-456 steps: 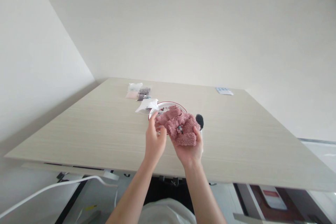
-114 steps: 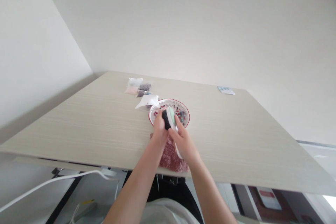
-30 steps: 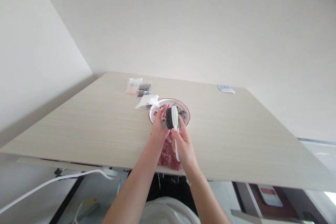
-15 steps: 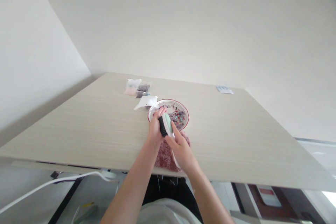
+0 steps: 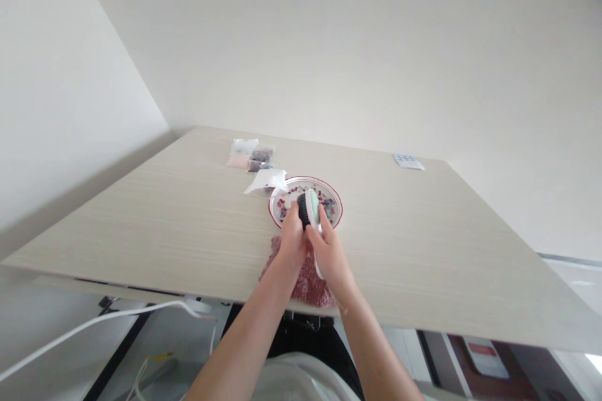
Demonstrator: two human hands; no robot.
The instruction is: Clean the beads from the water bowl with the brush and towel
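Note:
My right hand [image 5: 330, 257] is closed around the handle of a white brush [image 5: 315, 208] with a mint-green back, tilted upright with its dark bristles facing left. My left hand [image 5: 292, 229] lies against the bristle side, its fingers mostly hidden by the brush. Both hands are above the near edge of a white plate [image 5: 340, 216] with a red rim. Small multicoloured beads [image 5: 283, 203] are scattered in the plate. Below my hands a fuzzy dusty-pink cloth [image 5: 313, 285] lies at the table's front edge, partly covered by my wrists.
A white paper or pouch [image 5: 266, 180] touches the plate's left side. Behind it are several clear bags [image 5: 241, 160] of small pieces on the pale table [image 5: 188, 219]. A blue-and-white packet [image 5: 408, 161] lies at the back right. A white cable [image 5: 94, 324] runs below the table's left front edge.
Both hands and the brush have shifted slightly up and right over the plate. The brush has turned more upright, and the left fingers show less. The whole view has shifted a little.

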